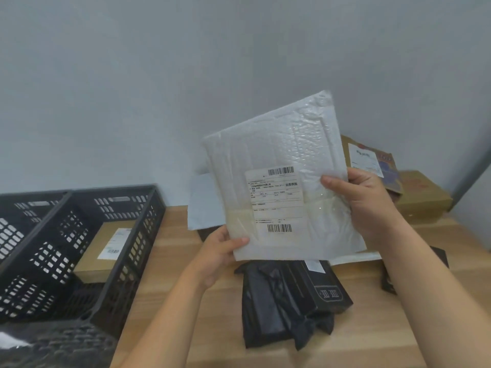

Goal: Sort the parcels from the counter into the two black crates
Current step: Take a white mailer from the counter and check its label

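Counter [175,251], wood. Crates [71,193], two, black, side by side at left; the right one holds a brown box [98,251]. Mailer [265,155], white, held above the counter, long axis near upright, top leaning slightly left, label towards the camera. Bags [279,301], black, beneath it. Right hand [366,203] grips its right edge. Left hand [220,251] pinches its lower left corner.

Crates at the left, parcels at the right — one envelope held above the middle.
On the counter [372,328] the left crate [16,235] and right crate [132,274] stand side by side, with a box [98,251] inside the right one. The left hand [220,251] and right hand [364,200] hold an envelope [279,160] above a wrapped parcel [271,309] and a flat carton [329,290]. A mailer [204,203] lies behind, and stacked boxes [422,197] sit at the far right by the wall [159,75].
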